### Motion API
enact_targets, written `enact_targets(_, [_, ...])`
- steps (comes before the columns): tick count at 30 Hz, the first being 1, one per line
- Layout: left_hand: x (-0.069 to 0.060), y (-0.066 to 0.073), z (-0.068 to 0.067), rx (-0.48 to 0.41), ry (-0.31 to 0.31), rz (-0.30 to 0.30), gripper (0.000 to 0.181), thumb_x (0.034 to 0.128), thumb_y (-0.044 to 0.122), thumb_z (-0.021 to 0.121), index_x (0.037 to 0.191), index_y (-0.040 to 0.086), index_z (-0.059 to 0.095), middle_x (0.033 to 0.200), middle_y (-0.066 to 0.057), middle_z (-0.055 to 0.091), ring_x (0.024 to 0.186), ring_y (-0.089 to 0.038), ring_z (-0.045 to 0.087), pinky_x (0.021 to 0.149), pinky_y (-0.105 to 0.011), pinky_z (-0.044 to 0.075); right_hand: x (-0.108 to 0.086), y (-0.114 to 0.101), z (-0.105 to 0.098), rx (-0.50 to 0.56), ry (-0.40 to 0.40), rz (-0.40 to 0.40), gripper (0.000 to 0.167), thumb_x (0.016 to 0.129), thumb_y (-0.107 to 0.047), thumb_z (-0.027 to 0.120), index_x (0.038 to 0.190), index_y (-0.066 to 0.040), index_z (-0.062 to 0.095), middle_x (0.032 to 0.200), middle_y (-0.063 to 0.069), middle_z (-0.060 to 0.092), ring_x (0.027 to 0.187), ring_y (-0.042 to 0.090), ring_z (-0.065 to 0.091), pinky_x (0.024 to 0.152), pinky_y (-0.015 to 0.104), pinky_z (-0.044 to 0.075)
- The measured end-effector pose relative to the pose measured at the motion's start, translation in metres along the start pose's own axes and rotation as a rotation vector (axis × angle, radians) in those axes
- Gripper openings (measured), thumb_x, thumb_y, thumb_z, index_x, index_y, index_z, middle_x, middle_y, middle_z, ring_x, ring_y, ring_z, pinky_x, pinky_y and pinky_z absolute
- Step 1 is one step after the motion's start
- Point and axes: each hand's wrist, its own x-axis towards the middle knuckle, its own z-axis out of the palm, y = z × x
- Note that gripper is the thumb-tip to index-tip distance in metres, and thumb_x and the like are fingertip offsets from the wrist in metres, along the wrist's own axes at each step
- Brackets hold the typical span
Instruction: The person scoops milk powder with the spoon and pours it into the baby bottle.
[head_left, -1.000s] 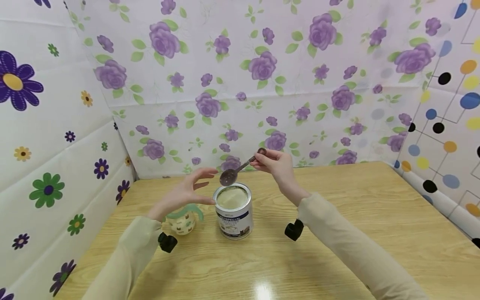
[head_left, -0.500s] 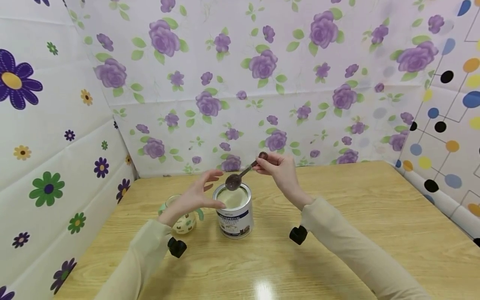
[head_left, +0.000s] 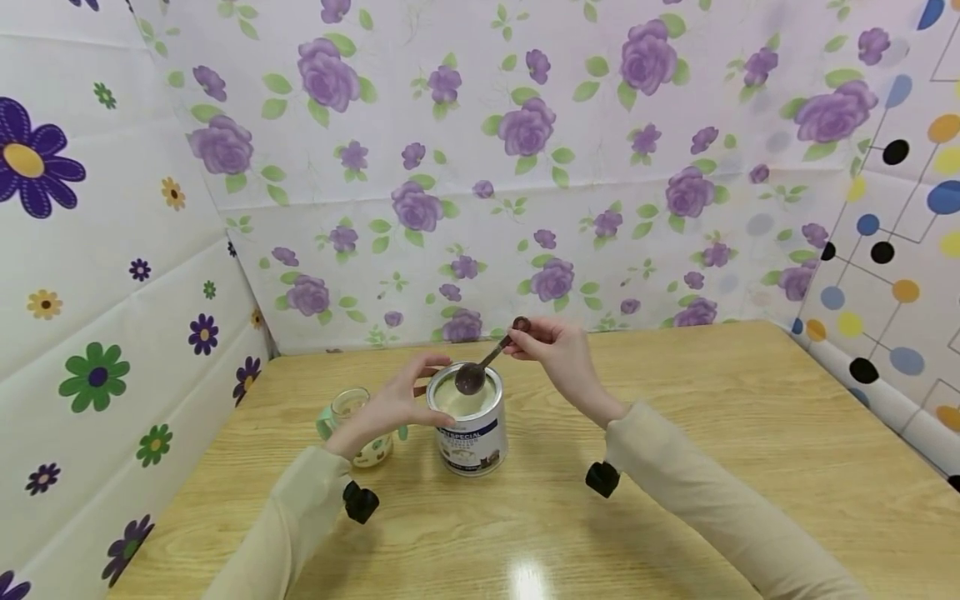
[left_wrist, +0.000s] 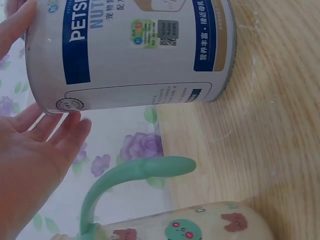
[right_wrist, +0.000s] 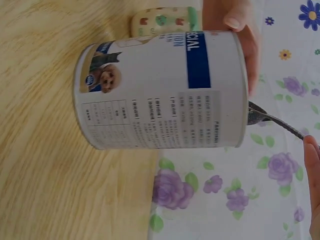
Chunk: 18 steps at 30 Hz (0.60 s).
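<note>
A white tin (head_left: 471, 450) labelled PETSPECIAL stands upright and lidless on the table, pale powder inside. My left hand (head_left: 392, 407) holds its upper left side, thumb at the front and fingers behind near the rim. My right hand (head_left: 561, 354) pinches a dark brown spoon (head_left: 470, 379) near the top of its handle. The spoon slants down to the left, its bowl at the tin's mouth. In the right wrist view, part of the spoon bowl (right_wrist: 257, 114) shows beyond the rim and the rest is hidden by the tin.
Left of the tin stands an open-topped cream bottle (head_left: 372, 452) with green handles, partly hidden by the left hand. The wooden table (head_left: 675, 417) meets flowered sheets (head_left: 360, 275) at the back and left. A dotted sheet (head_left: 892, 317) hangs at right.
My left hand has moved right and closed in from beside the tin onto its side. The spoon has come down and slightly right, from above the tin to its mouth.
</note>
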Motion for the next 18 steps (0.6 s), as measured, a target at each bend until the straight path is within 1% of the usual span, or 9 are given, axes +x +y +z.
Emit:
enact_targets(3, [-0.001, -0.001, 0.0, -0.006, -0.01, -0.021, 0.087, 0.0632, 0.02, 0.084, 0.133, 0.007, 0.035, 0.134, -0.01, 0.036, 0.12, -0.029, 0.034, 0.095, -0.042, 0.033, -0.002, 0.004, 0.003, -0.046, -0.015, -0.033, 0.013, 0.084, 0.003, 0.061, 0.091, 0.014, 0.062, 0.079, 0.02, 0.064, 0.071, 0.034, 0.063, 0.066, 0.035, 0.051])
enact_targets(5, [-0.001, -0.001, 0.0, -0.009, -0.017, -0.033, 0.087, 0.0646, 0.018, 0.083, 0.135, 0.005, 0.034, 0.135, -0.012, 0.035, 0.121, -0.03, 0.034, 0.095, -0.042, 0.033, -0.003, 0.007, 0.004, -0.072, -0.023, -0.061, 0.012, 0.084, 0.004, 0.061, 0.09, 0.013, 0.063, 0.078, 0.019, 0.064, 0.07, 0.031, 0.063, 0.065, 0.035, 0.051])
enact_targets(10, [-0.001, 0.002, -0.001, -0.013, -0.05, -0.049, 0.087, 0.0684, 0.011, 0.08, 0.138, -0.002, 0.029, 0.137, -0.019, 0.032, 0.121, -0.033, 0.032, 0.096, -0.045, 0.031, -0.005, 0.01, 0.008, -0.126, -0.035, -0.12, 0.01, 0.084, 0.005, 0.061, 0.089, 0.013, 0.064, 0.076, 0.019, 0.064, 0.068, 0.03, 0.063, 0.063, 0.033, 0.052])
enact_targets(11, [-0.001, 0.004, -0.001, -0.016, -0.059, -0.051, 0.087, 0.0691, 0.01, 0.079, 0.138, -0.003, 0.028, 0.137, -0.02, 0.031, 0.121, -0.034, 0.032, 0.096, -0.046, 0.03, -0.006, 0.009, 0.009, -0.134, -0.037, -0.129, 0.009, 0.083, 0.006, 0.06, 0.089, 0.013, 0.064, 0.076, 0.02, 0.064, 0.067, 0.031, 0.063, 0.063, 0.032, 0.052])
enact_targets(15, [-0.004, 0.02, -0.003, -0.025, -0.088, -0.065, 0.084, 0.0711, 0.008, 0.077, 0.137, -0.005, 0.028, 0.136, -0.022, 0.031, 0.122, -0.035, 0.031, 0.096, -0.047, 0.029, -0.011, -0.003, 0.014, -0.186, -0.052, -0.182, 0.008, 0.083, 0.011, 0.058, 0.088, 0.013, 0.063, 0.076, 0.024, 0.062, 0.066, 0.034, 0.062, 0.061, 0.032, 0.052])
enact_targets(18, [-0.008, 0.032, -0.003, -0.029, -0.09, -0.078, 0.083, 0.0724, 0.01, 0.077, 0.137, -0.006, 0.028, 0.136, -0.023, 0.031, 0.121, -0.036, 0.031, 0.096, -0.048, 0.03, -0.014, -0.012, 0.018, -0.233, -0.063, -0.228, 0.008, 0.082, 0.013, 0.057, 0.088, 0.014, 0.062, 0.076, 0.025, 0.062, 0.066, 0.035, 0.062, 0.061, 0.033, 0.052])
